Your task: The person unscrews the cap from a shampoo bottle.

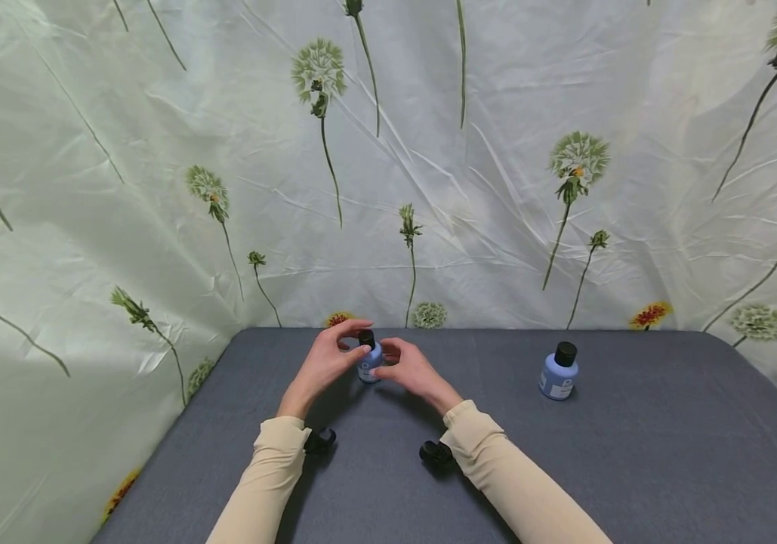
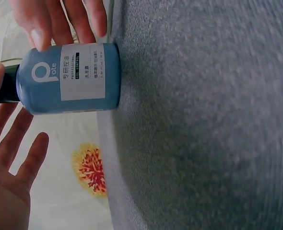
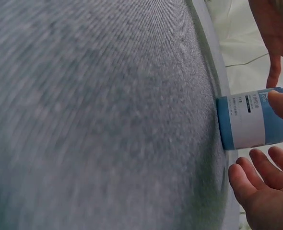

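A blue bottle with a black cap and white label stands upright on the table, between both hands. My left hand surrounds the cap from the left, its thumb in front of the cap and its fingers spread loosely behind. From the right, my right hand reaches to the bottle's body. Its thumb overlaps the bottle's side, and its other fingers lie relaxed beside the bottle, with a small gap showing in the right wrist view. Neither hand's fingers close around the bottle.
A second blue bottle with a black cap stands farther right on the dark grey table. A pale curtain printed with dandelions hangs behind and to the left. Black wrist devices sit below both wrists.
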A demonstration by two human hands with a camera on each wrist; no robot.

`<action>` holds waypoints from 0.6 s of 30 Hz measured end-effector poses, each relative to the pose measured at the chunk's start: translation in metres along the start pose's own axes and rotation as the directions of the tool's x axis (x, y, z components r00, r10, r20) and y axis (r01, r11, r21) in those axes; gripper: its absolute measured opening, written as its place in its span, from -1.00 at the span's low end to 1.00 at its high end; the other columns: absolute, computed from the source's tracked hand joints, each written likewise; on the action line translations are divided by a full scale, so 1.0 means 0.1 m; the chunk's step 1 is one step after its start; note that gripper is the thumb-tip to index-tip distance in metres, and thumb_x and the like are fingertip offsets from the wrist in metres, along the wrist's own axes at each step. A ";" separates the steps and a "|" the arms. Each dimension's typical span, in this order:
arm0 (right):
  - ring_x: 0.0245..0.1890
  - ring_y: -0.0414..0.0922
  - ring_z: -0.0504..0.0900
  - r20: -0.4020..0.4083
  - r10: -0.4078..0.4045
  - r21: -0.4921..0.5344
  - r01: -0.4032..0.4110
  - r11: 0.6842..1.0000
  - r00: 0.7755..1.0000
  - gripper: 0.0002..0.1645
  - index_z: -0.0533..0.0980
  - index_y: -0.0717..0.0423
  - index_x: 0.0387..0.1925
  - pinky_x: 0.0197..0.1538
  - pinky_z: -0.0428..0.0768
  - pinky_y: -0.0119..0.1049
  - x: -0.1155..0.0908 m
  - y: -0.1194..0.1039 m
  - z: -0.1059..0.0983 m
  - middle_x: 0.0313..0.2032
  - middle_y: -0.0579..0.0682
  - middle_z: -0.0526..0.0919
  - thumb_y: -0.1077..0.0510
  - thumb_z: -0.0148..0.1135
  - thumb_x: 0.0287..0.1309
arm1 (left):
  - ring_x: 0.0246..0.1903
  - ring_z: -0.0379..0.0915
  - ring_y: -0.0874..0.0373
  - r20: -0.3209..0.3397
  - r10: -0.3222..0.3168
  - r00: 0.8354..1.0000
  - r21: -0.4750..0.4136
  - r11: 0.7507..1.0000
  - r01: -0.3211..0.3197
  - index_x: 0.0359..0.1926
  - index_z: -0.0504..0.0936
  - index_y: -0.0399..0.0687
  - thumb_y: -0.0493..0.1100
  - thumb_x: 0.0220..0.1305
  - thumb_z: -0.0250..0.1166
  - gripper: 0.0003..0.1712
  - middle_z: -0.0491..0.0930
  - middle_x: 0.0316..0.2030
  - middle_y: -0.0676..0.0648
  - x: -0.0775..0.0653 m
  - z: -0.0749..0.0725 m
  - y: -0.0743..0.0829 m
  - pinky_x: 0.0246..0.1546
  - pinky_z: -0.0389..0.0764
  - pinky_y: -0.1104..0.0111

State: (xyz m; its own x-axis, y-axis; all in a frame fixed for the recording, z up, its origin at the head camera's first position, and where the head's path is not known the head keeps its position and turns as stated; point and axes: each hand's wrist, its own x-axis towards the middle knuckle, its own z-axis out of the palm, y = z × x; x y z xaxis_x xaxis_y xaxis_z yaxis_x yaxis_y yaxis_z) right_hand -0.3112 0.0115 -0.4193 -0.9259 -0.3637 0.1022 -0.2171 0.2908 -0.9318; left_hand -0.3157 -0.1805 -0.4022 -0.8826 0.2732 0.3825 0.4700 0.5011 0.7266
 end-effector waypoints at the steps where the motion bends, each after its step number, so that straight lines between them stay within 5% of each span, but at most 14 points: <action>1: 0.16 0.17 0.51 -0.002 -0.004 0.008 0.004 1.000 1.000 -0.28 0.37 0.38 0.26 0.14 0.50 -0.02 0.01 0.01 0.01 0.15 0.26 0.51 0.26 0.42 0.09 | 0.00 0.50 0.13 0.002 0.000 1.000 0.002 1.000 0.000 0.14 0.62 0.04 -0.21 0.24 0.40 -0.57 0.61 0.00 0.03 0.00 0.00 0.01 -0.05 0.51 0.10; 18: 0.08 0.11 0.58 0.009 0.043 0.137 -0.043 0.990 0.999 -0.39 0.43 0.39 0.18 0.03 0.58 -0.13 0.07 0.05 0.09 0.04 0.26 0.60 0.34 0.41 0.09 | -0.06 0.51 0.04 -0.037 -0.090 0.995 -0.111 0.990 0.086 0.09 0.64 -0.13 -0.23 0.22 0.43 -0.60 0.63 -0.09 -0.08 0.03 0.05 -0.03 -0.09 0.51 0.12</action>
State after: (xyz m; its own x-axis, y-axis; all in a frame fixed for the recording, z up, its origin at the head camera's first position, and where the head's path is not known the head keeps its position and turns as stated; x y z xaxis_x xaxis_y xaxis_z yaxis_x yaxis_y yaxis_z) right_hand -0.3162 0.0025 -0.4260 -0.9314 -0.3591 0.0592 -0.1321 0.1819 -0.9744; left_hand -0.3191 -0.1767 -0.4060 -0.9211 0.1962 0.3363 0.3890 0.4287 0.8154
